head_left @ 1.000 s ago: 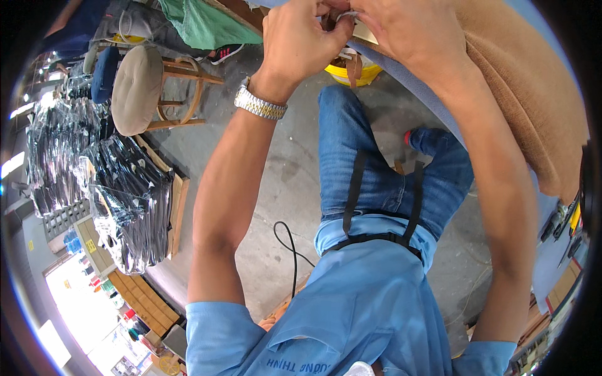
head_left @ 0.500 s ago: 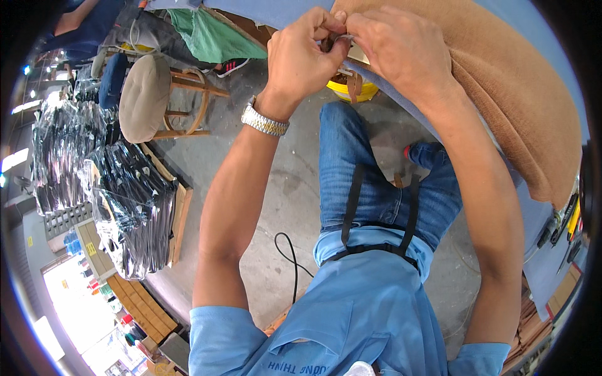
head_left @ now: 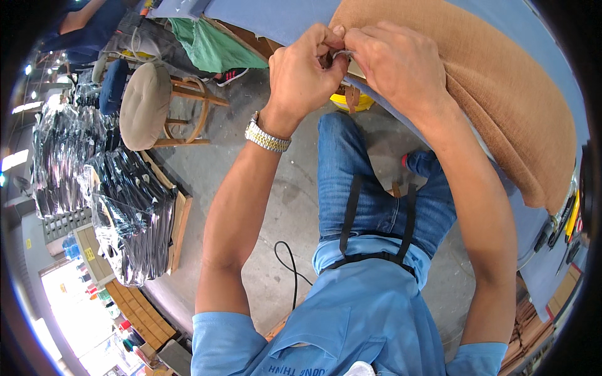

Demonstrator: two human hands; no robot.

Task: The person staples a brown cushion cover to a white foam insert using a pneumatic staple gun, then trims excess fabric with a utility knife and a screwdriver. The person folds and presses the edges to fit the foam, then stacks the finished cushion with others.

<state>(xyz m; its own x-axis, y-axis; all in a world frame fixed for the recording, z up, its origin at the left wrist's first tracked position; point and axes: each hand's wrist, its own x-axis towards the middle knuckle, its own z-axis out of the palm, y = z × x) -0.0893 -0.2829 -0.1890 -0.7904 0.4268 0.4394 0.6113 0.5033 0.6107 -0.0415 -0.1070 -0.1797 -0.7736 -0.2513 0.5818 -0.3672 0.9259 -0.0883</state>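
A wide blue surface (head_left: pixel 282 19) curves across the top, with a large tan woven fabric panel (head_left: pixel 501 100) draped over its edge. Below are concrete floor, the person's blue jeans and light blue shirt. At far left stand plastic-wrapped dark stacks (head_left: pixel 125 213) and a round cushioned wooden stool (head_left: pixel 144 103). The left hand (head_left: pixel 304 72), a metal watch (head_left: pixel 267 136) on its wrist, and the right hand (head_left: pixel 401 66) meet at the panel's edge, fingers pinched together on a small, mostly hidden metal piece (head_left: pixel 340 55).
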